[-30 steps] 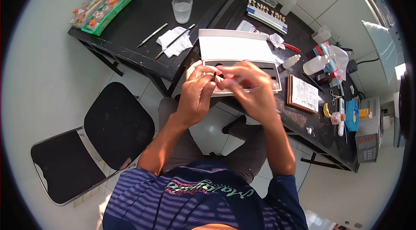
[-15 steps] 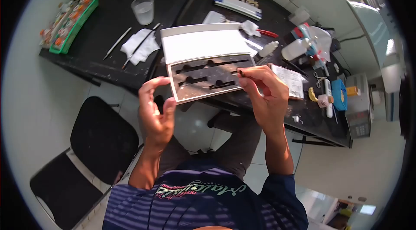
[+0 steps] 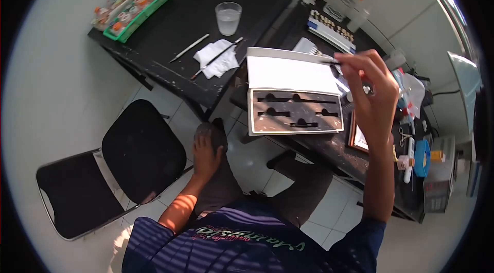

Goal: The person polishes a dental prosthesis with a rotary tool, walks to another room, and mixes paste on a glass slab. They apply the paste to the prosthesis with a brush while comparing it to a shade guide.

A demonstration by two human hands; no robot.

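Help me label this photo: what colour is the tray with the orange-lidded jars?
The tray is bright green, seen best in the head view.

The left hand (image 3: 207,159) rests palm down on the left thigh (image 3: 221,193), its fingers a little spread and pointing toward the knee (image 3: 207,133), with the left forearm (image 3: 180,208) angled outward from the body. The right hand (image 3: 374,85) is raised well away from it, thumb and index finger pinched together at the tips, the other fingers bent, above a nearly straight right wrist (image 3: 380,144) and extended right forearm (image 3: 379,183).
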